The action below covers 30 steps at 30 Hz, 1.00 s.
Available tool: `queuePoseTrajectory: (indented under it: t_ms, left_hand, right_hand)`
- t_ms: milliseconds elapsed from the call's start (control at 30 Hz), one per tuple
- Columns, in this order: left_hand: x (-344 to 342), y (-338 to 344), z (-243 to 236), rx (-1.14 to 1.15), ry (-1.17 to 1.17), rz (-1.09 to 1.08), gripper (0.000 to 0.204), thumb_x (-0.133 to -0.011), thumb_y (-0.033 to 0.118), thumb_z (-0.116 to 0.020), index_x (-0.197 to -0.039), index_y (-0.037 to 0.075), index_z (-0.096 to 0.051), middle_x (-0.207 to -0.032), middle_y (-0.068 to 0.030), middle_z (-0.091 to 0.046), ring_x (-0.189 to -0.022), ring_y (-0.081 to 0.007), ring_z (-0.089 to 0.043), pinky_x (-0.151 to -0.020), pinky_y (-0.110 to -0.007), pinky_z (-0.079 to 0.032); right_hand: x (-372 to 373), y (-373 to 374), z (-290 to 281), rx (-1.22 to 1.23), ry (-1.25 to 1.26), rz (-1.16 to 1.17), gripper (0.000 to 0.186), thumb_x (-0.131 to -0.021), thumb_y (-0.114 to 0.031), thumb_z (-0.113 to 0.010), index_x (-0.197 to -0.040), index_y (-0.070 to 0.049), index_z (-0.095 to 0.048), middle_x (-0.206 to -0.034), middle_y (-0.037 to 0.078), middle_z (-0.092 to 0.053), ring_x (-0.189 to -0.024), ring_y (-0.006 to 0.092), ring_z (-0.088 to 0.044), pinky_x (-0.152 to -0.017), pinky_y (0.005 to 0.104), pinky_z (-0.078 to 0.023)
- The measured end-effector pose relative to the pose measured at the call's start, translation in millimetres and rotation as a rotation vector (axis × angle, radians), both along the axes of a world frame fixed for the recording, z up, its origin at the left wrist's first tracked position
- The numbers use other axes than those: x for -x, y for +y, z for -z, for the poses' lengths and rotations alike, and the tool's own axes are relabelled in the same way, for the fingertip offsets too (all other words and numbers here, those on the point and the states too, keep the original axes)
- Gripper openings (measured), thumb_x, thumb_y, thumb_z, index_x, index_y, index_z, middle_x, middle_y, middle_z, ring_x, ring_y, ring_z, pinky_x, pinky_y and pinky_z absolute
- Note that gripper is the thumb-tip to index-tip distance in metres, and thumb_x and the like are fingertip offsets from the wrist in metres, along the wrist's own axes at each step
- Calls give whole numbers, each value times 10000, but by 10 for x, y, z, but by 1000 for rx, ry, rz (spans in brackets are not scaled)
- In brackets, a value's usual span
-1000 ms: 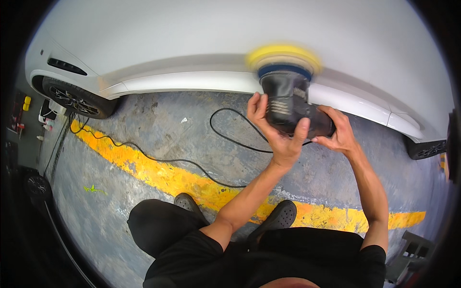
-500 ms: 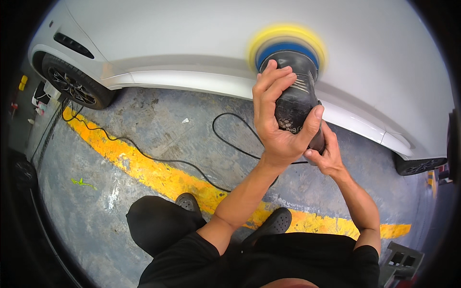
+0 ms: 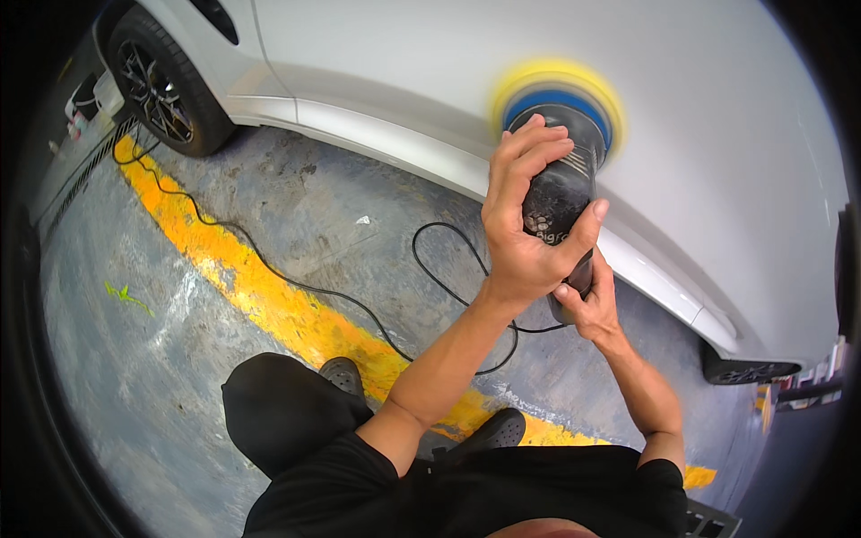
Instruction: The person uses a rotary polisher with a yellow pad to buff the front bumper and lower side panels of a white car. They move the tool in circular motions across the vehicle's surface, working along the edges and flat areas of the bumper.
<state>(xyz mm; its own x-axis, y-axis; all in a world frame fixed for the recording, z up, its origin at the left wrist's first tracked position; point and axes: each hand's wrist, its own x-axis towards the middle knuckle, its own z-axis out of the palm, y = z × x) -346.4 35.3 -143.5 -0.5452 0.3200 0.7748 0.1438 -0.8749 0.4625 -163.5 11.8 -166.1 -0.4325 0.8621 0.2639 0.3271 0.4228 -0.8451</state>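
A black electric car polisher [image 3: 563, 193] is pressed pad-first against the silver-white car door [image 3: 377, 63]. Its yellow foam pad [image 3: 613, 94] with a blue backing plate is smeared by spinning. My left hand [image 3: 529, 202] wraps over the head and body of the tool, fingers across its top and thumb along its right side. Lower down, my right hand [image 3: 595, 300] grips the rear handle, with its thumb on the near side. Some right-hand fingers are hidden behind the handle.
A black power cord [image 3: 296, 282] loops over the grey floor, crossing a worn yellow line [image 3: 260, 296]. The car's wheel [image 3: 157, 85] is at upper left, another [image 3: 749, 366] at right. Bottles [image 3: 79, 121] stand beyond the left wheel. My shoes [image 3: 495, 429] are near the line.
The polisher and both hands have shifted slightly right and down in the picture. The whole view has turned, so the car slants more. The grip is the same, and the pad is blurred in both frames.
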Motion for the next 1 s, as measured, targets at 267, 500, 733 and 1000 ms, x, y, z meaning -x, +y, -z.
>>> queuePoseTrajectory:
  t_ms: [267,500,733,1000]
  left_hand:
    - [536,23,-80,8,-87,3,527,-836,153,-847,-1307,13,-655,-1364,-179,-636,-1405,-388,-553,-1172,-493,-446]
    - [1054,58,-65,40,-215,14,501,-848,143,-837,-1299,17,-659,-1351,-163,-646,-1393,-368,-562,-1159,-470,-450]
    - [1572,95,-128,54,-384,136,522,-876,179,-851,-1320,-7,-649,-1395,-186,-634,-1332,-306,-598,-1113,-413,-488]
    - [2077,153,-219,34,-439,114,478,-894,183,-842,-1296,-16,-677,-1258,-127,-690,-1049,-189,-689,-969,-328,-557]
  right_hand:
    - [538,116,-146,15,-67,-48,659,-851,-432,-872,-1253,5,-585,-1006,77,-708,-923,183,-633,-864,358,-527]
    - [1012,159,-402,108,-156,-112,886,-786,-398,-945,-1432,11,-497,-1221,149,-698,-1159,244,-661,-1039,399,-499]
    - [1404,275,-479,70,-245,-242,1033,-746,-300,-979,-1538,-6,-385,-1423,175,-573,-1377,273,-532,-1180,416,-380]
    - [1804,418,-469,5,-194,-329,958,-841,-230,-891,-1595,-51,-327,-1327,211,-666,-1271,301,-645,-1095,441,-474]
